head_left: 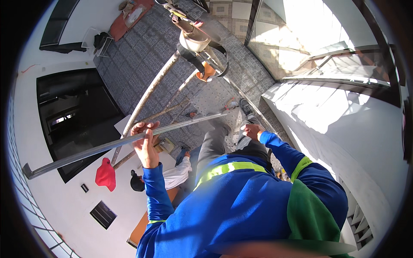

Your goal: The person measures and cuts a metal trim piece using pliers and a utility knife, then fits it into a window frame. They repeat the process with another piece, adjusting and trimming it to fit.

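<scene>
Long grey metal bar (107, 146): thin, straight, dull sheen, near end cut square; it hangs in the air high above the tiled floor (142, 47), long axis running from lower left, beside the white wall (56, 202), up toward the right over the person's knee. Left hand (145, 144): fingers curled tight around the bar near mid-length, palm under it. Right hand (253, 131): rests by the thigh, off the bar; grip cannot be told.
</scene>
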Available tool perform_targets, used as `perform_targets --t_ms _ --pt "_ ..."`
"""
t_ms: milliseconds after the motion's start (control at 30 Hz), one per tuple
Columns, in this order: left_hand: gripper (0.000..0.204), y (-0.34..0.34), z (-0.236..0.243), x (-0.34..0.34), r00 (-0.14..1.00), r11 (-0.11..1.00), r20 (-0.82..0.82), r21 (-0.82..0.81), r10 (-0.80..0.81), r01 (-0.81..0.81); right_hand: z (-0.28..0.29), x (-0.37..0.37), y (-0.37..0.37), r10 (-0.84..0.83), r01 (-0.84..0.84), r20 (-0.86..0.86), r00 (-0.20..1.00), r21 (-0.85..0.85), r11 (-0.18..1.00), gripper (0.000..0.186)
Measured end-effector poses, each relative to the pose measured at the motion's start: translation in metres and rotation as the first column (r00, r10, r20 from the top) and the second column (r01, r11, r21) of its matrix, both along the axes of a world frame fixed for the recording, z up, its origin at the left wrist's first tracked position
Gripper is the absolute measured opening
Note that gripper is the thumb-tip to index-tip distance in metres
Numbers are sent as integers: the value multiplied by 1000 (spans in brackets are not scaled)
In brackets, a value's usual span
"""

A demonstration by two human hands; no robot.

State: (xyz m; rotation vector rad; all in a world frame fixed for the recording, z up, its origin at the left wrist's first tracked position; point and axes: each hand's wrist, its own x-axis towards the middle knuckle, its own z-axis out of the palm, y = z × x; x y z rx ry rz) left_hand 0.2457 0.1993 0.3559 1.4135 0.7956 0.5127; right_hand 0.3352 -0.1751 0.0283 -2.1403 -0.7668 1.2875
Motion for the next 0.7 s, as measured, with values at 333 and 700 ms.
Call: perform_targets --t_ms 333,700 --pt "32 -34 110 43 814 904 574 -391 91 175 210 57 113 202 122 -391 898 662 739 77" --pt "34 -153 162 194 412 698 904 -225 -110 679 463 205 96 -318 469 -479 818 876 -114 91"
